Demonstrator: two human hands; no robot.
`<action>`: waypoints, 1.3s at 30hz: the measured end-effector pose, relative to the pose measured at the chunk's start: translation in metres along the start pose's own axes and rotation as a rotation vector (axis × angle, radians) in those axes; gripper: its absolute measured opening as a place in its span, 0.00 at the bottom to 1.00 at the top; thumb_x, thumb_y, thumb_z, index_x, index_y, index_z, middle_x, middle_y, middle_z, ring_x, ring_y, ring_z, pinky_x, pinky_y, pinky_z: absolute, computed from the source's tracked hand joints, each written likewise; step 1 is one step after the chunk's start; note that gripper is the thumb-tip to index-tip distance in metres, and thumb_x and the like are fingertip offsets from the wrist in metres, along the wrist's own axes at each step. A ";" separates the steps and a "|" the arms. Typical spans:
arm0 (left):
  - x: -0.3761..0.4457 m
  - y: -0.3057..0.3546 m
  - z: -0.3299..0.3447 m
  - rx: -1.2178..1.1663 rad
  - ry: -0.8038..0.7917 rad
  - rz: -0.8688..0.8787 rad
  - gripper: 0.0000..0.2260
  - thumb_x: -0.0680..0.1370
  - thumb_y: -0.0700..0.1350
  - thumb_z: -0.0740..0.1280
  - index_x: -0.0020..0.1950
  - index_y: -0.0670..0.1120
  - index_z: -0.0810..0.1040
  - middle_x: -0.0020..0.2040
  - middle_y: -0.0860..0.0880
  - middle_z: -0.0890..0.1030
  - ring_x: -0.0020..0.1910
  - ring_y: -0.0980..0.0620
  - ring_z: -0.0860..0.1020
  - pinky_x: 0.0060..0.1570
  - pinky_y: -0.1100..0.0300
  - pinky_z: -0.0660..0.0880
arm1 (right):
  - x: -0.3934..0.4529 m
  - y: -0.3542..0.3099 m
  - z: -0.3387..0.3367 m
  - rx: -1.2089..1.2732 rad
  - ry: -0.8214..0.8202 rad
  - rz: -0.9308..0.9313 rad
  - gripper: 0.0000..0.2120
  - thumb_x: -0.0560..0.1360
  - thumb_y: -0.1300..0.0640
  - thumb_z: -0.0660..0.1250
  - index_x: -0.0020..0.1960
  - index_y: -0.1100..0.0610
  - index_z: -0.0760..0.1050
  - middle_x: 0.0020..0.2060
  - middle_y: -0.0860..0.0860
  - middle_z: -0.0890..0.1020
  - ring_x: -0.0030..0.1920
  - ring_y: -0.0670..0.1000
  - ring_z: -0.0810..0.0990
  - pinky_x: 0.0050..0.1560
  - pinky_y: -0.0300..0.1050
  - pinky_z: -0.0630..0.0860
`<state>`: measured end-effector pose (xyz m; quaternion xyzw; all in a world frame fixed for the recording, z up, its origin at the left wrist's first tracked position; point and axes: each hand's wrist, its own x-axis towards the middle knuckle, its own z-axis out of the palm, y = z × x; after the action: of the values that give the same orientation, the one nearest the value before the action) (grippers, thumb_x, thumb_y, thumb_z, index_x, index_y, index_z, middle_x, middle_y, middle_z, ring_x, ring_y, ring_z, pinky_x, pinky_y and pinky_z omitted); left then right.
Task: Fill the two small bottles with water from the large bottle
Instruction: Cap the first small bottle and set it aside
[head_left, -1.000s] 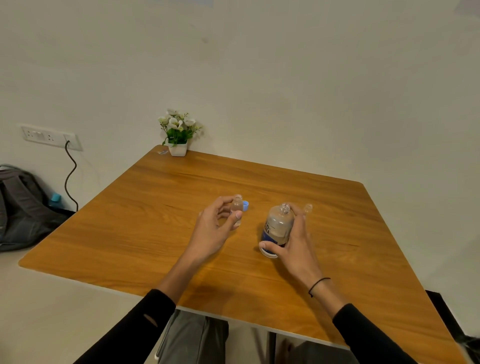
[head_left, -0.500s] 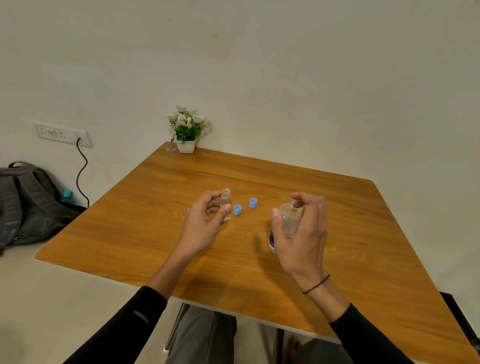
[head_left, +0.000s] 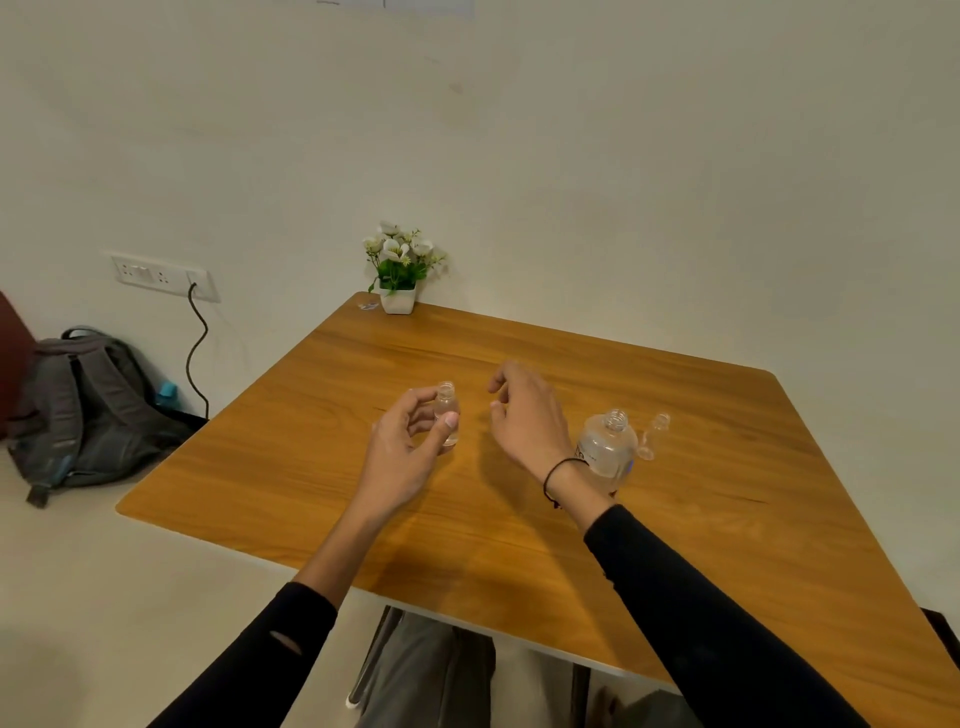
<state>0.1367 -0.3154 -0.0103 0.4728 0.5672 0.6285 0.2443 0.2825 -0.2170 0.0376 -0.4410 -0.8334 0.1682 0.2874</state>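
Right hand (head_left: 524, 415) let go of large bottle (head_left: 607, 449), now empty left of it, probably after a cap; left hand (head_left: 402, 441) still pinches small bottle (head_left: 447, 413).

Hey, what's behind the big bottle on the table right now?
Just behind and right of the large bottle stands a small bottle, uncapped and upright on the table. It looks empty, though that's hard to tell. The right hand's wrist covers the big bottle's lower left.
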 end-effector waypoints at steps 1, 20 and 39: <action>-0.001 -0.001 -0.003 -0.004 0.006 -0.002 0.17 0.84 0.41 0.72 0.73 0.42 0.78 0.59 0.43 0.87 0.60 0.43 0.86 0.51 0.52 0.88 | 0.002 0.000 0.008 -0.050 -0.035 0.033 0.10 0.81 0.62 0.66 0.57 0.49 0.72 0.56 0.50 0.75 0.52 0.52 0.77 0.47 0.46 0.75; -0.011 -0.016 -0.022 -0.012 0.001 -0.013 0.16 0.84 0.42 0.73 0.72 0.44 0.79 0.61 0.47 0.86 0.60 0.48 0.85 0.49 0.61 0.85 | 0.011 0.009 0.035 0.086 -0.150 0.034 0.06 0.83 0.61 0.64 0.57 0.53 0.71 0.54 0.55 0.79 0.50 0.52 0.82 0.46 0.45 0.80; -0.006 -0.004 -0.011 0.075 -0.035 0.041 0.17 0.84 0.43 0.73 0.72 0.44 0.79 0.59 0.47 0.86 0.59 0.48 0.85 0.52 0.45 0.88 | 0.003 -0.027 -0.007 0.625 -0.019 -0.179 0.08 0.75 0.63 0.77 0.48 0.59 0.79 0.44 0.50 0.85 0.44 0.44 0.84 0.45 0.37 0.79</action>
<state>0.1290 -0.3247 -0.0148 0.5040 0.5762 0.6034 0.2234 0.2689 -0.2294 0.0582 -0.2547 -0.7796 0.3941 0.4148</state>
